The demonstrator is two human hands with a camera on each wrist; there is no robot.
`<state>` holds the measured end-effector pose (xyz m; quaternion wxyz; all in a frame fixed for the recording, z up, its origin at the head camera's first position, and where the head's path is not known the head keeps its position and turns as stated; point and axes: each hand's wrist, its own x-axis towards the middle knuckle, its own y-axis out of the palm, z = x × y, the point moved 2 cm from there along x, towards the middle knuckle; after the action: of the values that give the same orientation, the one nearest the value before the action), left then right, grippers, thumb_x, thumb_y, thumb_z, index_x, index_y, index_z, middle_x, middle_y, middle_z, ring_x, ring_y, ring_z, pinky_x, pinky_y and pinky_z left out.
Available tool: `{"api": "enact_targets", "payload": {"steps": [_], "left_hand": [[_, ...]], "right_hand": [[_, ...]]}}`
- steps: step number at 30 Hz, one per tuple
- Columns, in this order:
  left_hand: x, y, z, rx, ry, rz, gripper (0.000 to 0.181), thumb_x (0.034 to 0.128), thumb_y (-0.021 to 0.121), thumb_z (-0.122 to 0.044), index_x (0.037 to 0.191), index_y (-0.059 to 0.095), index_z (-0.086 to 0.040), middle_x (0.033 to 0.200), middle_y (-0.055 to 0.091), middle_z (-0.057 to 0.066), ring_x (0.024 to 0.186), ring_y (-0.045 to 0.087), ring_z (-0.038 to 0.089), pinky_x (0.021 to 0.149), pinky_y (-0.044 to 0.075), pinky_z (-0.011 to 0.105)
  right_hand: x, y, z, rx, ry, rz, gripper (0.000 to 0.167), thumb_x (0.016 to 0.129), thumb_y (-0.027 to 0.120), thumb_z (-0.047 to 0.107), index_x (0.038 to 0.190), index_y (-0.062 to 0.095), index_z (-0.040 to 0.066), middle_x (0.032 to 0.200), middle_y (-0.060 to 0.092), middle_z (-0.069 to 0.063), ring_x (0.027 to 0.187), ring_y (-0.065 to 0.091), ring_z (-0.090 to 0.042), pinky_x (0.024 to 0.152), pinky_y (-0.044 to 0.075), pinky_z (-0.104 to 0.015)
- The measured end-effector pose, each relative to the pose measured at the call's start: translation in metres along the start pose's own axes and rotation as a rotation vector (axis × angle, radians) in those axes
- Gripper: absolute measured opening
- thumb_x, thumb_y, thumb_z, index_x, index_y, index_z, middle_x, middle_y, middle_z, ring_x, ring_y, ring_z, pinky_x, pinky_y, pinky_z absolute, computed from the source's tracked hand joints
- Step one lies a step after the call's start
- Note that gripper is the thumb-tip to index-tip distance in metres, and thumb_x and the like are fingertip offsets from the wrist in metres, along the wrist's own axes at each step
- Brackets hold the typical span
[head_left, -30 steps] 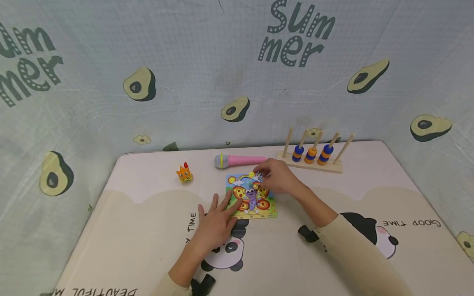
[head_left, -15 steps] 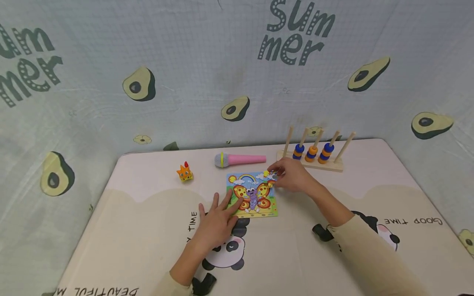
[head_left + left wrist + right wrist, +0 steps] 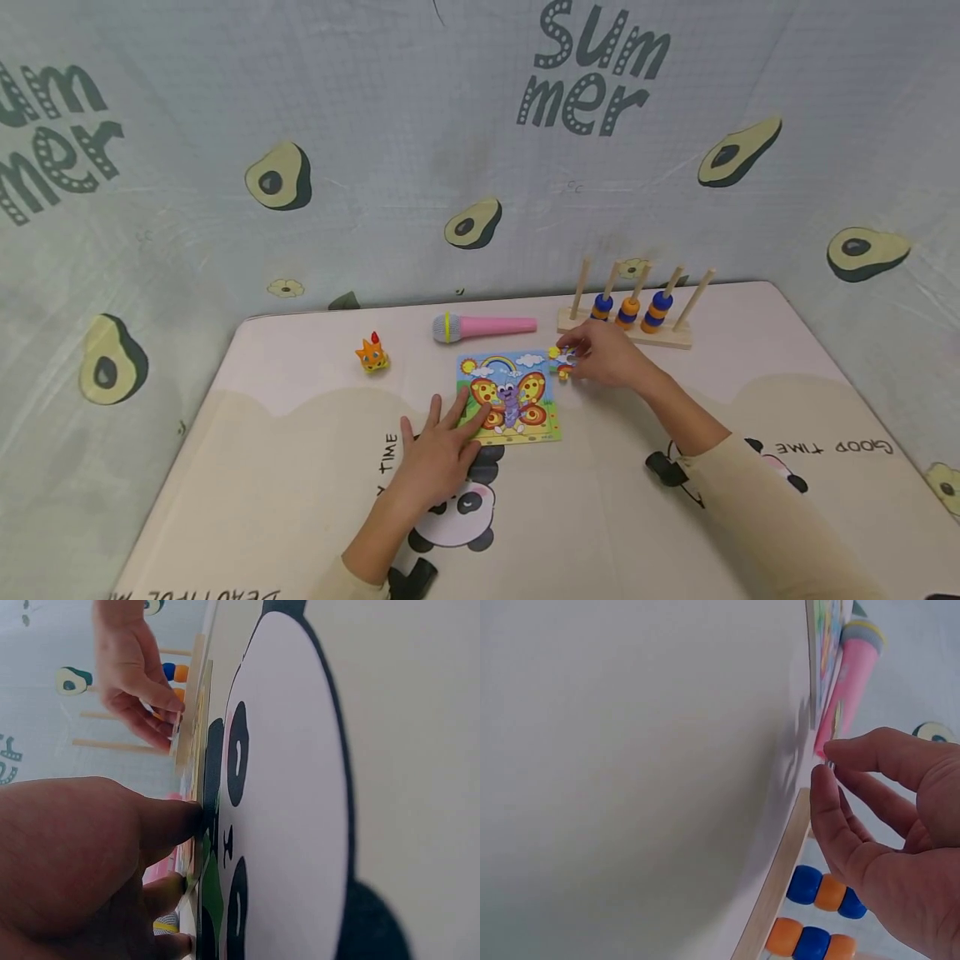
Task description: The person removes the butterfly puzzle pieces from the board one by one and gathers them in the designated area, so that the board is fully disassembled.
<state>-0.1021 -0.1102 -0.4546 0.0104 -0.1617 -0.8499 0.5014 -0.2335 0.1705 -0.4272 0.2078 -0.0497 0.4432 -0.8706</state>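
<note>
A square butterfly puzzle board [image 3: 517,421] lies flat on the table in the head view. The left hand [image 3: 437,457] rests with spread fingers on its lower left corner; in the left wrist view this hand [image 3: 82,862] has its fingertips at the board's edge. Just off the board's upper right side, the right hand [image 3: 609,357] pinches a small colourful puzzle piece [image 3: 559,362] between thumb and fingers. The right wrist view shows the right hand [image 3: 900,817] holding the thin piece [image 3: 837,720] edge-on, apart from the board [image 3: 822,667].
A pink toy microphone [image 3: 495,326] lies behind the board. The wooden peg stand [image 3: 667,335] with blue and orange beads stands behind the right hand. An orange toy figure [image 3: 372,355] is at the back left. A printed cloth [image 3: 375,167] hangs behind the table.
The right hand has moved right with the pinched piece, from over the board's upper right part to beside it, uncovering that corner. The left hand has stayed in place.
</note>
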Motion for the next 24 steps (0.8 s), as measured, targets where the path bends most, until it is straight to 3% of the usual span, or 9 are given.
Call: {"api": "enact_targets", "payload": {"steps": [24], "left_hand": [[0.0, 0.001, 0.001, -0.001, 0.005, -0.006, 0.052, 0.1054, 0.06, -0.026, 0.156, 0.05, -0.025, 0.172, 0.027, 0.009, 0.158, 0.016, 0.051, 0.112, 0.002, 0.088]], "right_hand": [[0.002, 0.001, -0.016, -0.018, 0.052, 0.03, 0.037, 0.082, 0.079, -0.001, 0.12, 0.075, 0.001, 0.103, 0.07, -0.01, 0.092, 0.059, -0.024, 0.081, 0.053, -0.035]]}}
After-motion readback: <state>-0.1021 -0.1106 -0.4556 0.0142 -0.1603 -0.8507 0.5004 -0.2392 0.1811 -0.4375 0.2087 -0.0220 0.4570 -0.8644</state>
